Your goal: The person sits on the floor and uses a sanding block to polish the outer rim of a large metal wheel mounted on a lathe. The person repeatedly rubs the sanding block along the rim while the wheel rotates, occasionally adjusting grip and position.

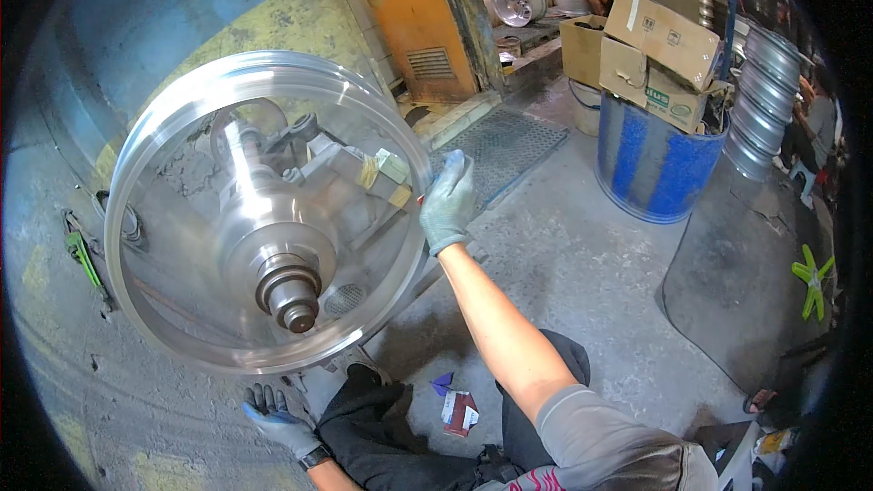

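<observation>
A silver alloy wheel (136, 309), its spokes blurred as if spinning, is mounted on a metal shaft (298, 314) in front of me. My right hand (450, 200), in a grey-green work glove, reaches out to the right side of the rim. Its fingers are curled in against the rim, and a speck of red shows at their edge. What they press or hold is hidden. Below the wheel, near my knee, my left hand (280, 420) is gloved too, with fingers apart and nothing in it. It does not touch the wheel.
Behind the wheel stands a machine part with a taped block (389, 166). A blue barrel (650, 159) carries cardboard boxes (668, 36) at right. Stacked wheels (762, 100) stand beyond it. A small torn packet (460, 414) lies on the floor. Other people sit in the background.
</observation>
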The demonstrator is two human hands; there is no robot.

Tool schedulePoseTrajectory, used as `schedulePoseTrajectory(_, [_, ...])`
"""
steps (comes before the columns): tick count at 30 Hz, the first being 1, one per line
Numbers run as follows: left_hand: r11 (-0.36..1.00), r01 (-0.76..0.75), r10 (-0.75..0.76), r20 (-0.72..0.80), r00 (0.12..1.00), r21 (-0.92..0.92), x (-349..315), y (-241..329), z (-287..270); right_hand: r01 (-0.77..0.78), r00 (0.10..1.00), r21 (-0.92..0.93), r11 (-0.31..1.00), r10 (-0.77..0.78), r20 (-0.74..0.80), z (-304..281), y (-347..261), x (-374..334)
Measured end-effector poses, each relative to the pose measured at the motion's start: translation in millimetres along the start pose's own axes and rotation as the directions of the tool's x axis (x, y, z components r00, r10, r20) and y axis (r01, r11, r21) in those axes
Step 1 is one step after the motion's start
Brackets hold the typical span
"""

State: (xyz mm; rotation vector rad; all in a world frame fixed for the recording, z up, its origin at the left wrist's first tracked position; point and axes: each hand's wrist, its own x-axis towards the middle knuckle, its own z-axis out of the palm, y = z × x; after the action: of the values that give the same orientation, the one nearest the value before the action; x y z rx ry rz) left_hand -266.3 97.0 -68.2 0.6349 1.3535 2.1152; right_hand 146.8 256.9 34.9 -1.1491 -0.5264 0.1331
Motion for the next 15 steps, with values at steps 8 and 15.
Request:
schedulePoseTrajectory(8, [1.000,-0.007,0.007,-0.025,1.000,0.006,-5.9,3.9,3.8,-0.101,0.994,0.086,0.991,0.097,0.050,-1.5,9.6,1.6])
schedulePoseTrajectory(15, [0.999,0.003,-0.004,-0.043,0.999,-0.035,-10.7,9.6,6.6,-0.350,0.927,0.358,0.866,0.266,0.264,-0.8,25.2,11.3])
